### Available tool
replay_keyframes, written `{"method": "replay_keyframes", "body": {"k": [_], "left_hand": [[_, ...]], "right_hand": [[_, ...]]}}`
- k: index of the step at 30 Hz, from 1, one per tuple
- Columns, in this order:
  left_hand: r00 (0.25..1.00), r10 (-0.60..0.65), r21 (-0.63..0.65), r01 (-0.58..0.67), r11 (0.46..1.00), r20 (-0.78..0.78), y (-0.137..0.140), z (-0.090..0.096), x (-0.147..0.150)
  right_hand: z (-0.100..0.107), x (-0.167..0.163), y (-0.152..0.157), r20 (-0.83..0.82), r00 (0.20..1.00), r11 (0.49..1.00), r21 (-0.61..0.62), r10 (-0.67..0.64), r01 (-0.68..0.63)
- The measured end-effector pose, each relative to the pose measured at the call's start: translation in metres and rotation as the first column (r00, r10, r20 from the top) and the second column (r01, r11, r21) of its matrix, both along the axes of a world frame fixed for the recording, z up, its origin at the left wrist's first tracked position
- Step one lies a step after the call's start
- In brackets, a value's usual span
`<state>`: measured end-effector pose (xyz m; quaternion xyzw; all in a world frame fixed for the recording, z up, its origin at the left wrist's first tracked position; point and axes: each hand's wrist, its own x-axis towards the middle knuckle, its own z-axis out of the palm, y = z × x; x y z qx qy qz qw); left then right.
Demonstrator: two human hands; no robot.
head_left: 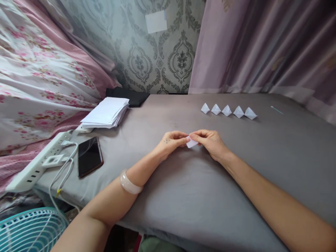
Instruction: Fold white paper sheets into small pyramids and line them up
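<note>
Between my two hands is a small folded piece of white paper point(192, 143), held just above the grey cloth of the table. My left hand point(173, 142) pinches its left side between thumb and fingers. On the other side my right hand point(210, 141) grips the paper's upper right edge, thumb in front. The fingers cover much of the paper, so its full shape is hidden. Beyond my right hand, several folded white paper shapes point(227, 111) with pointed tops stand in a row.
At the back left lies a stack of white paper point(105, 111) beside a black cloth point(133, 97). A phone point(90, 156), a power strip point(39, 161) with white cables and a fan point(31, 229) are at the left. A thin white stick point(277, 110) lies at the far right.
</note>
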<state>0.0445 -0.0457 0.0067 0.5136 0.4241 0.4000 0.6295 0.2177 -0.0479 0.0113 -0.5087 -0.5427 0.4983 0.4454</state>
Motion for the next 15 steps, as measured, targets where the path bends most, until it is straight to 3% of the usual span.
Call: {"method": "replay_keyframes", "body": {"k": [3, 7, 11, 15], "left_hand": [[0.999, -0.033, -0.053, 0.035, 0.998, 0.036, 0.0047, -0.0023, -0.0035], [0.998, 0.045, -0.074, -0.042, 0.996, 0.036, 0.008, -0.0034, -0.0051], [0.996, 0.085, -0.04, -0.084, 0.996, 0.024, 0.0097, -0.0056, -0.0046], [0.998, 0.03, -0.029, -0.032, 0.999, -0.064, 0.0093, -0.0052, -0.0047]], "right_hand": [[-0.0003, 0.0004, 0.0003, -0.018, 0.999, 0.998, -0.035, 0.048, -0.048], [-0.0007, 0.0014, 0.0001, -0.075, 0.993, 0.991, -0.092, 0.093, -0.1], [-0.0008, 0.0028, 0.0002, 0.004, 0.996, 0.991, -0.104, 0.09, -0.089], [-0.0019, 0.0039, 0.0015, 0.104, 0.993, 0.997, -0.063, 0.056, -0.05]]}}
